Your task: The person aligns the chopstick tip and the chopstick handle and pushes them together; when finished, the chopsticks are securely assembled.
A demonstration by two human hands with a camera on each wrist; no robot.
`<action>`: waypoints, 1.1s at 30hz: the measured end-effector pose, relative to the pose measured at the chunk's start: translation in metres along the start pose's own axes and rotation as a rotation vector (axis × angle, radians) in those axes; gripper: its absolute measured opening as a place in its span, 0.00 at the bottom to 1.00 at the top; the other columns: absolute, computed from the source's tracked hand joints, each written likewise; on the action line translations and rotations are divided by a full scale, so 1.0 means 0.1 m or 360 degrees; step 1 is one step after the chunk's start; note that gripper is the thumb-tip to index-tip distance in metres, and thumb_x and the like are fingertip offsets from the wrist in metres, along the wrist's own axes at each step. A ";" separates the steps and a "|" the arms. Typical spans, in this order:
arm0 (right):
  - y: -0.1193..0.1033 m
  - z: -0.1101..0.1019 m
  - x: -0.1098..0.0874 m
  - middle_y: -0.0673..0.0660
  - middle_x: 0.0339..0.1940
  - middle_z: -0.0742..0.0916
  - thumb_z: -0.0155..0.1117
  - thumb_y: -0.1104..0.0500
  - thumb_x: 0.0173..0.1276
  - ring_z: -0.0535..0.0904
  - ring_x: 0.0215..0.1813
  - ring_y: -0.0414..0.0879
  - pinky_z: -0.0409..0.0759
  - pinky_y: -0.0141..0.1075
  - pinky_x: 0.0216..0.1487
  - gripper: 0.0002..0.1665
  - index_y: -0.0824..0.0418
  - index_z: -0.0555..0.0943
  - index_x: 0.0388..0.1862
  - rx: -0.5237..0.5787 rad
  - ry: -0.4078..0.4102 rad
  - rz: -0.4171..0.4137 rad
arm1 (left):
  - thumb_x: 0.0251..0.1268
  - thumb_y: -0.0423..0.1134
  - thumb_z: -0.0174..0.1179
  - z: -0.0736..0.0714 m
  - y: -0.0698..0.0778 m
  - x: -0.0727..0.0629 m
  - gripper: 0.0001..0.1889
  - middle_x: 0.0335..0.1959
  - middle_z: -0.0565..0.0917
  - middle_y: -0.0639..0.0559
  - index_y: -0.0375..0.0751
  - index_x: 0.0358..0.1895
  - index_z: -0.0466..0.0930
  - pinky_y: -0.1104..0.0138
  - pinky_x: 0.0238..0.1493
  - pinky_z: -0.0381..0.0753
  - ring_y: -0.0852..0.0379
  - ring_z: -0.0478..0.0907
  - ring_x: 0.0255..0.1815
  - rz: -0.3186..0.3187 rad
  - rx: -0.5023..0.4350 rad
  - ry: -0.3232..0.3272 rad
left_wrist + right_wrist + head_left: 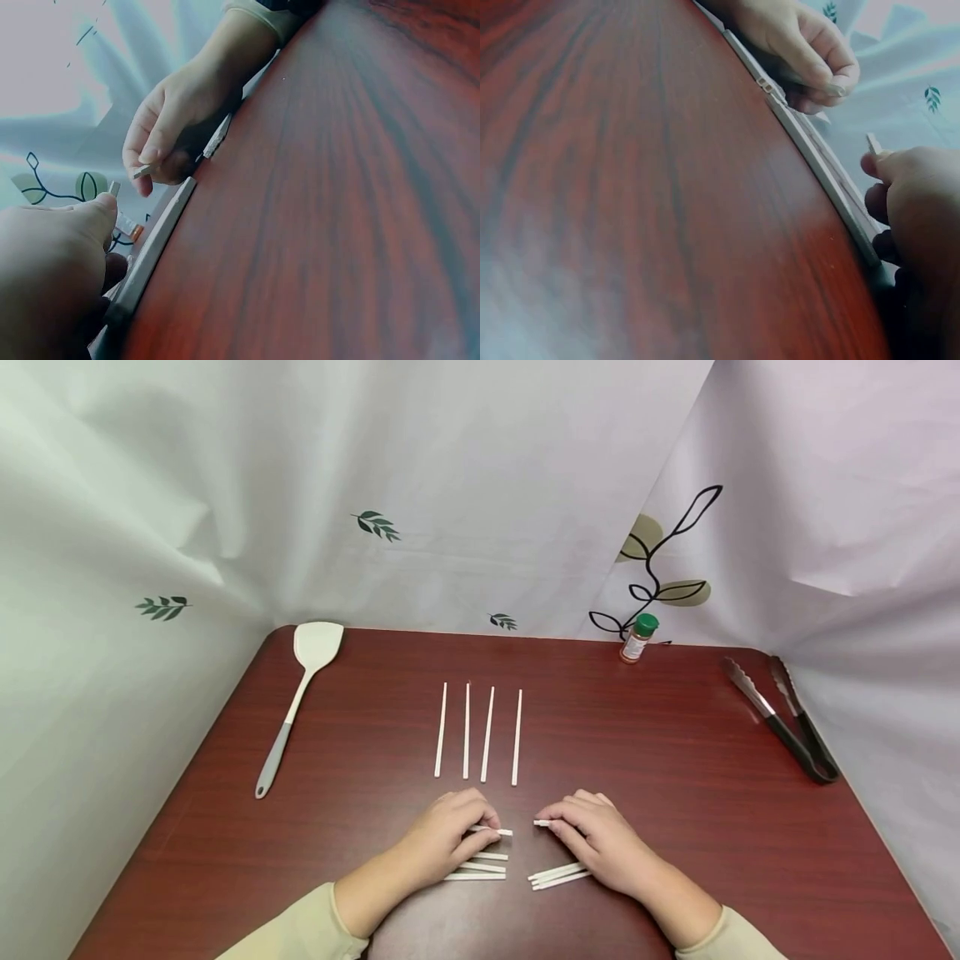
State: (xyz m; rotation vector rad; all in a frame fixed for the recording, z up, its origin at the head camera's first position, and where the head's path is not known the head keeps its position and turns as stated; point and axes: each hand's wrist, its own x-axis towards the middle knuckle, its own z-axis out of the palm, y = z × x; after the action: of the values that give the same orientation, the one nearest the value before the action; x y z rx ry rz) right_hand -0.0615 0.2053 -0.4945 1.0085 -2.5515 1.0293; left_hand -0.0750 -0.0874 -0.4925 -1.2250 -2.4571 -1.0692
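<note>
My left hand [448,833] pinches a thin white stick [506,832] between thumb and fingers, its tip poking out to the right. Across a small gap, my right hand [600,839] pinches another white stick [541,822] whose short end points left. Most of both held sticks is hidden by the hands. Several more white sticks [480,877] lie sideways on the table under my left hand. A small bunch of white sticks [555,878] rests beneath my right hand. In the left wrist view, the held stick's tip [114,188] stands up above my left thumb.
Several white sticks [486,735] lie side by side farther up the dark red table [360,735], pointing away from me. A white spatula [303,689] lies at the left. A green-capped spice jar [637,641] stands at the back; tongs [787,727] lie at the right edge.
</note>
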 end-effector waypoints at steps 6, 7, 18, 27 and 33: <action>0.01 0.00 0.02 0.31 0.38 0.84 0.72 0.60 0.73 0.73 0.39 0.29 0.66 0.33 0.44 0.14 0.40 0.89 0.50 0.0005 0.0028 -0.0125 | 0.75 0.41 0.68 0.05 0.01 0.03 0.03 0.40 0.81 0.62 0.49 0.42 0.83 0.71 0.44 0.79 0.68 0.78 0.40 0.0042 -0.0056 -0.0005; 0.02 0.00 0.02 0.31 0.38 0.84 0.72 0.59 0.73 0.73 0.40 0.29 0.66 0.32 0.45 0.14 0.40 0.89 0.50 0.0010 0.0026 -0.0129 | 0.76 0.41 0.67 0.06 0.02 0.03 0.03 0.40 0.81 0.62 0.48 0.42 0.83 0.71 0.44 0.79 0.68 0.78 0.40 0.0046 -0.0068 -0.0002; 0.04 0.00 0.00 0.30 0.37 0.81 0.69 0.57 0.76 0.71 0.40 0.29 0.67 0.32 0.48 0.16 0.39 0.89 0.58 -0.0005 -0.0082 -0.0233 | 0.73 0.33 0.68 0.08 0.04 0.03 0.05 0.45 0.83 0.58 0.46 0.47 0.84 0.73 0.51 0.80 0.65 0.81 0.46 0.0073 -0.0152 -0.0001; 0.04 0.00 0.02 0.32 0.35 0.80 0.70 0.58 0.75 0.71 0.39 0.31 0.67 0.33 0.46 0.18 0.40 0.89 0.58 0.0001 -0.0063 -0.0287 | 0.75 0.31 0.65 0.09 0.01 0.03 0.06 0.45 0.83 0.57 0.45 0.49 0.84 0.74 0.52 0.79 0.65 0.81 0.47 0.0150 -0.0191 0.0017; 0.03 0.01 0.01 0.32 0.35 0.81 0.70 0.58 0.74 0.72 0.39 0.31 0.66 0.33 0.46 0.17 0.40 0.89 0.58 -0.0003 -0.0071 -0.0277 | 0.74 0.31 0.67 0.09 0.02 0.02 0.07 0.46 0.83 0.58 0.45 0.49 0.85 0.73 0.52 0.80 0.65 0.81 0.47 0.0132 -0.0210 -0.0019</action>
State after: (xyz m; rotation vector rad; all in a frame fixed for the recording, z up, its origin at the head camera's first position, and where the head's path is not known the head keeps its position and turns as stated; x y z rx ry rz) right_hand -0.0644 0.2059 -0.4963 1.2413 -2.4460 0.9667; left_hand -0.0736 -0.0794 -0.4970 -1.3623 -2.3543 -1.2214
